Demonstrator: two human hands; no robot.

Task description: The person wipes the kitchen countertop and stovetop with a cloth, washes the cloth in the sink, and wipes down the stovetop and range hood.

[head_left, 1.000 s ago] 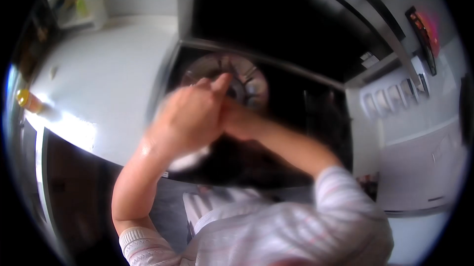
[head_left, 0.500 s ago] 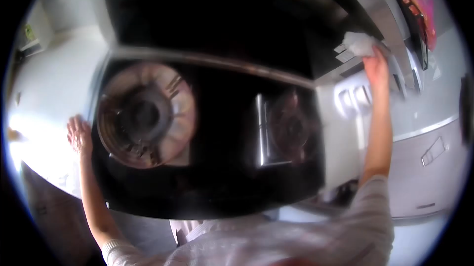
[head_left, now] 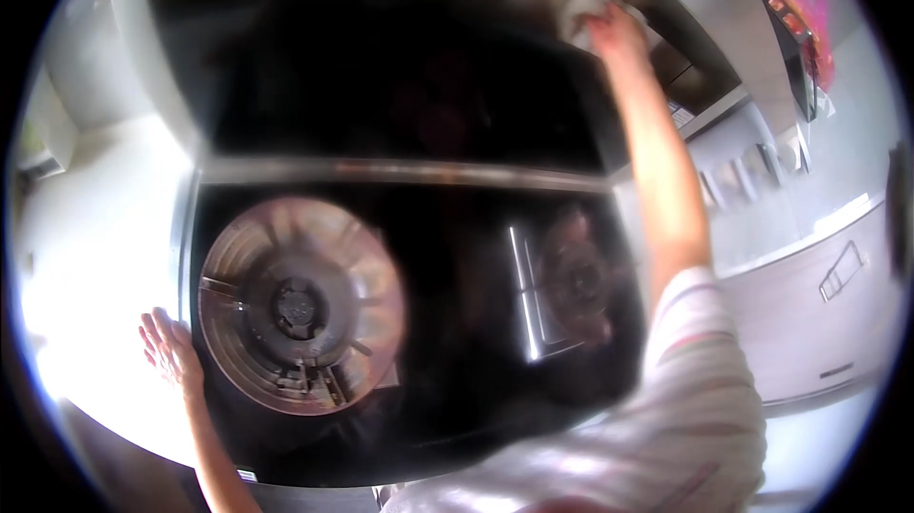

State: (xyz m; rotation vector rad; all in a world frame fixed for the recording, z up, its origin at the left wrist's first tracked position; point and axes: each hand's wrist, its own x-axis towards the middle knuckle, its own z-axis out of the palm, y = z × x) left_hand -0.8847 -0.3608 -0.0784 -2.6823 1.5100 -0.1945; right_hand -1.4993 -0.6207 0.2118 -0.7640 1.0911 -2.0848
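Observation:
My right hand (head_left: pixel 619 32) is stretched up to the upper edge of a dark glossy panel (head_left: pixel 400 85). It is closed around a crumpled white cloth (head_left: pixel 579 13), which lies against or close to that panel; blur hides the exact contact. My left hand (head_left: pixel 171 351) rests on the bright white counter (head_left: pixel 95 256) with its fingers apart and holds nothing. Just right of it, on the black cooktop (head_left: pixel 457 408), sits a large round metal burner surround (head_left: pixel 369 294). A second, dimmer burner (head_left: pixel 576 275) is on the cooktop's right side.
A pale ledge (head_left: pixel 466 173) runs between cooktop and panel. On the right wall side are shiny upright items (head_left: pixel 757 170), a dark holder with pink and red contents (head_left: pixel 800 37), and a cabinet door with a metal handle (head_left: pixel 840 271).
My right hand has moved left and up with the white cloth, from the right side onto the dark panel. The view has shifted, so the cooktop appears lower. My left hand stays on the counter.

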